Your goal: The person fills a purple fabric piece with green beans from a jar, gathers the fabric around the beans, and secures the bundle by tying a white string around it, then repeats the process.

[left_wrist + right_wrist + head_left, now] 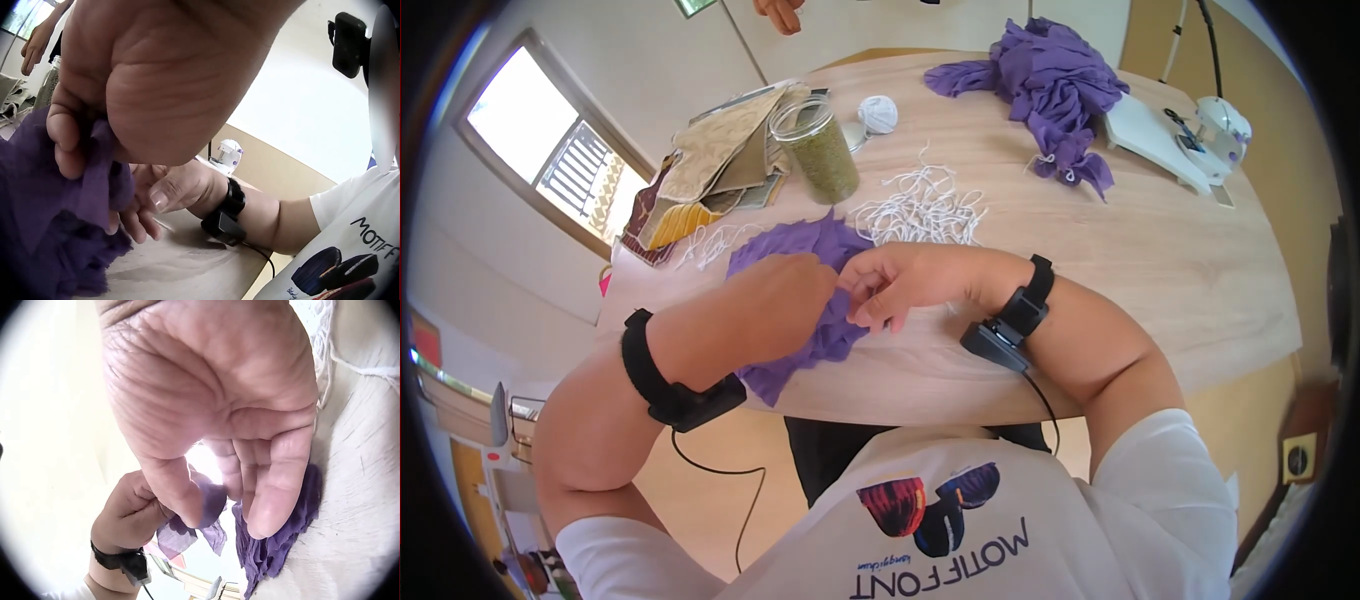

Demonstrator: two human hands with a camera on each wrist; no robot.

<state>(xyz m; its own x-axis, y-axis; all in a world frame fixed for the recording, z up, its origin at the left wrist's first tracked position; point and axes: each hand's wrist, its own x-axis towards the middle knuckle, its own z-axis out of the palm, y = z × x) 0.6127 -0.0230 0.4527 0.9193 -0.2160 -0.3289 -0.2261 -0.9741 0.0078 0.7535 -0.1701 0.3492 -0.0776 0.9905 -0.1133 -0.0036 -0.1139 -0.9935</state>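
Observation:
Purple cloth (825, 335) lies in ruffled folds at the table's front. The left hand (765, 300) grips a gathered part of it; in the left wrist view, curled fingers (69, 147) press into the cloth (62, 206). Close beside it, the right hand (910, 285) bends its fingers at the cloth's edge. In the right wrist view, a purple fold (212, 499) shows between the right hand's (219, 406) thumb and fingers, its exact contact partly hidden. The left hand (134, 506) holds cloth behind. White yarn (925, 210) lies tangled just beyond the hands.
A glass jar of green material (825, 165) stands behind the cloth, with folded fabrics (725, 150) to its left and a yarn ball (878, 114) to its right. Farther back are a purple cloth heap (1055, 85) and a white sewing machine (1225, 135). Another person's hand (780, 14) shows at the top.

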